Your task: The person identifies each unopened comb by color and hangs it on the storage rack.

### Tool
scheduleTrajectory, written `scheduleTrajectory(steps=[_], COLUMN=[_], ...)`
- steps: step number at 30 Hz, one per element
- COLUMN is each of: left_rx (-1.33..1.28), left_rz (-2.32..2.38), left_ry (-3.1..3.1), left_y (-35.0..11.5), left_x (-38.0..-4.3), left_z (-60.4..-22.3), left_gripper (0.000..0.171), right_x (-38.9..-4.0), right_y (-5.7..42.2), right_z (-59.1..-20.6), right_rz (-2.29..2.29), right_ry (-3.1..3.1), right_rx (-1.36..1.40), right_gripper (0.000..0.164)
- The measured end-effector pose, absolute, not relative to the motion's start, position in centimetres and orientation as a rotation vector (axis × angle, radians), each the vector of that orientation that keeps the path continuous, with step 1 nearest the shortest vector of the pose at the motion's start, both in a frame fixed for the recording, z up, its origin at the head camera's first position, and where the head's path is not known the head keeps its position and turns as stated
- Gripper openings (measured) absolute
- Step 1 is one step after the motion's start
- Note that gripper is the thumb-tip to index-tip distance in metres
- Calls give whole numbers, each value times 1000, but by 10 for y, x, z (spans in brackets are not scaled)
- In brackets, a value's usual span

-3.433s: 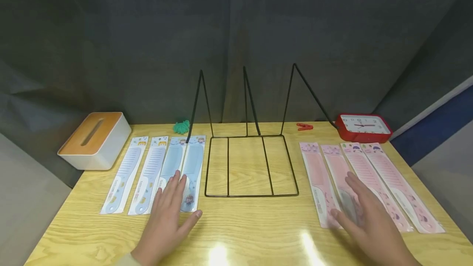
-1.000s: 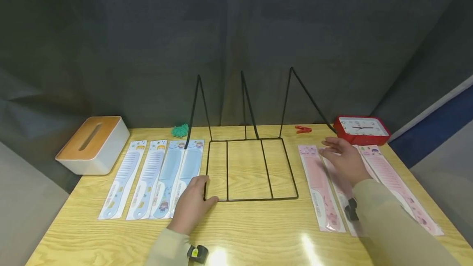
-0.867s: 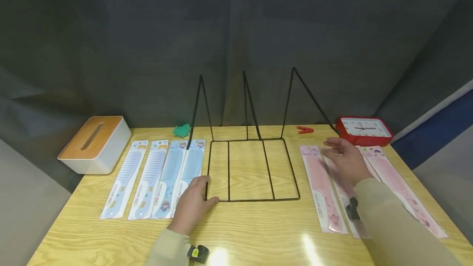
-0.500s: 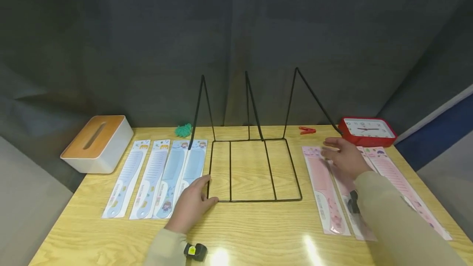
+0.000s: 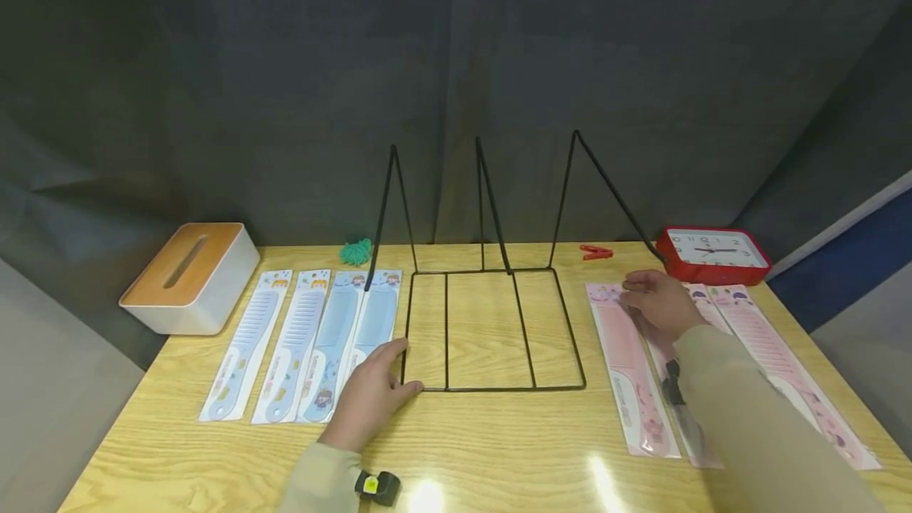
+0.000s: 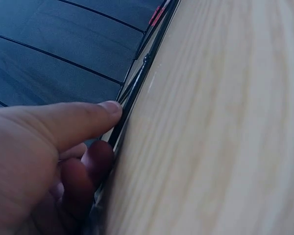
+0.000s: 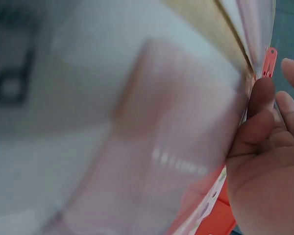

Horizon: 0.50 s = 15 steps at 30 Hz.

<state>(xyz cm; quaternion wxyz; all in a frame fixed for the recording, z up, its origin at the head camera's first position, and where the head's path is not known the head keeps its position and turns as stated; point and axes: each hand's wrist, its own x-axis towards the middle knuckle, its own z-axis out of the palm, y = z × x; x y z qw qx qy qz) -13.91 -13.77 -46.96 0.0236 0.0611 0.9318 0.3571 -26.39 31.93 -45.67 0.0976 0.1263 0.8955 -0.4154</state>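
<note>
Several packaged combs lie in two rows, blue ones [image 5: 335, 343] at the left and pink ones [image 5: 632, 370] at the right. Between them stands a black wire rack [image 5: 488, 389]. My left hand [image 5: 370, 398] holds the rack's near left corner, thumb [image 6: 100, 115] against the wire and the other fingers bent below. Over at the right, my right hand [image 5: 659, 303] pinches the top end of the second packaged comb [image 7: 152, 147], with bent fingers. The hand and sleeve cover much of that package and its neighbour. Close to the right wrist camera the package is blurred.
A tissue box [image 5: 188, 279] with a wooden lid stands at the back left, near a green string bundle [image 5: 355, 252]. A red clothes peg [image 5: 596, 252] and a red clock [image 5: 715, 255] lie at the back right. Dark cloth [image 5: 285, 101] hangs behind the table.
From apart above the table, my left hand has come to the rack's corner and my right hand to the second pink package's top. Lately the right fingers have drawn in slightly; the left is still.
</note>
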Motion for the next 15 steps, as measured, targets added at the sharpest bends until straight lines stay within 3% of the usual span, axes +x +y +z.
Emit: scheduleTrajectory(steps=[3,9,15], left_rx=[190,207,226], left_rz=[1108,1110,1124], left_ry=[2887,2888,2871], left_y=[-138,-140,-141], left_x=[-138,-139,-141], left_z=[-469,-469,-472], left_gripper=[72,72,71], right_x=[-263,-266,-273], right_y=[317,312,310], right_z=[-456,-451,-451], right_rz=[-1151,-924,-746], right_ry=[2703,2703,2753], right_rx=[309,248,203], right_gripper=[58,74,73])
